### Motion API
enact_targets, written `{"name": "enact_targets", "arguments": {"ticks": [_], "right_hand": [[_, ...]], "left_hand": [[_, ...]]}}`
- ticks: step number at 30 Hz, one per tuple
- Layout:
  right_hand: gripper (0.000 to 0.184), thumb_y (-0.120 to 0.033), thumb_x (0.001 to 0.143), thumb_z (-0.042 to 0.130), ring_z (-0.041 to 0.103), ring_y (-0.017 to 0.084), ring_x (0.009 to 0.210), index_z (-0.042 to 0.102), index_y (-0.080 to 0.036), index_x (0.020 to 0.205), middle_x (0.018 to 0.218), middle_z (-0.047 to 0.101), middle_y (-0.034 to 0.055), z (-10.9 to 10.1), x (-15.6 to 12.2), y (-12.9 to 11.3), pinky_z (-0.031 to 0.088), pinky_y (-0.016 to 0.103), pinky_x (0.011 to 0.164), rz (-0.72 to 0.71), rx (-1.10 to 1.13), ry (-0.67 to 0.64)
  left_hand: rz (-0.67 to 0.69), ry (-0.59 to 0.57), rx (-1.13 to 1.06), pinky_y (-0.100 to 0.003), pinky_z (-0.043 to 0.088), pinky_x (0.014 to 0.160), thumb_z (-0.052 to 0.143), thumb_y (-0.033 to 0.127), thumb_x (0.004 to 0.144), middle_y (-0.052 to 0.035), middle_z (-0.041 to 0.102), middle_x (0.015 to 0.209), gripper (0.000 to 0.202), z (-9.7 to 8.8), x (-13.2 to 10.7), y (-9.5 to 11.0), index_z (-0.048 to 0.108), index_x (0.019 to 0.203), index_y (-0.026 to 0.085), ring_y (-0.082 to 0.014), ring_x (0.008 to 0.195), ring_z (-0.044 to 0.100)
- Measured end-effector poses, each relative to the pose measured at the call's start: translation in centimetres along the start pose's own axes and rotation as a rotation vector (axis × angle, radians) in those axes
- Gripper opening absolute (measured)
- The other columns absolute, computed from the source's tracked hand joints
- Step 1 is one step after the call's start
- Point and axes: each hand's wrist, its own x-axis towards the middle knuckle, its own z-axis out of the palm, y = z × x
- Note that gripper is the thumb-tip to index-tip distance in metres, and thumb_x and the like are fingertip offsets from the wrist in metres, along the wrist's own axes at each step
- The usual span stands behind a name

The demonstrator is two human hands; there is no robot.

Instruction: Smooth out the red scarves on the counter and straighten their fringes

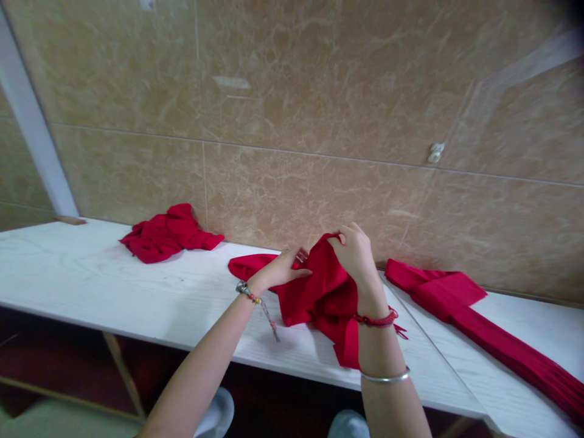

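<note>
A crumpled red cloth (314,295) lies on the white tabletop in front of me, its upper part lifted. My right hand (356,249) pinches its raised top edge between thumb and fingers. At the cloth's left side is my left hand (287,267), thumb and fingers apart; some fingertips are partly hidden by the cloth's folds. A flattened end of the same red fabric sticks out to the left behind my left hand. Beads circle my left wrist, while a red cord and a silver bangle are on my right arm.
Another crumpled red cloth (168,234) lies to the left near the wall. To the right, a long folded strip of red fabric (493,328) crosses a seam in the white tabletop (201,304). A tan marbled tile wall (292,121) rises behind; open shelving is below.
</note>
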Motion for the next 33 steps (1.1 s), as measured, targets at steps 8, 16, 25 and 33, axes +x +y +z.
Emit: {"name": "enact_targets", "arguments": {"ticks": [8,16,25,33], "right_hand": [[0.011,-0.019,0.070,0.047,0.050,0.018,0.071,0.050,-0.020,0.059,0.071,0.052,0.0045,-0.6,0.2,0.6,0.040,0.031,0.069,0.072,-0.001,0.070],[0.018,-0.023,0.071,0.047,0.047,0.018,0.068,0.039,-0.022,0.055,0.067,0.050,0.0029,-0.7,0.2,0.8,0.039,0.031,0.066,0.101,0.038,0.174],[0.017,-0.025,0.075,0.045,0.047,0.018,0.069,0.043,-0.022,0.058,0.068,0.048,0.0028,-0.2,0.0,2.3,0.040,0.031,0.067,0.131,-0.023,0.271],[0.017,-0.028,0.080,0.044,0.048,0.020,0.074,0.046,-0.022,0.064,0.075,0.050,0.0054,1.6,-0.2,1.5,0.039,0.033,0.072,0.140,0.020,0.365]], "left_hand": [[-0.035,0.012,0.037,-0.029,0.043,0.080,0.055,0.029,0.079,-0.0053,0.059,0.092,0.017,-1.4,0.0,0.1,0.057,0.088,0.015,-0.0161,0.085,0.055],[-0.058,0.286,-0.317,-0.024,0.043,0.070,0.046,0.040,0.082,0.0011,0.054,0.075,0.025,-3.8,-0.5,1.1,0.052,0.081,0.016,-0.0115,0.072,0.052],[-0.149,-0.188,0.053,-0.025,0.043,0.067,0.057,0.040,0.074,-0.0003,0.063,0.074,0.025,-5.0,-2.3,0.3,0.062,0.077,0.016,-0.0153,0.072,0.055],[-0.218,0.289,0.815,-0.031,0.038,0.075,0.045,0.015,0.078,-0.0044,0.063,0.074,0.017,-11.4,4.3,1.5,0.062,0.081,0.019,-0.0191,0.074,0.057]]}}
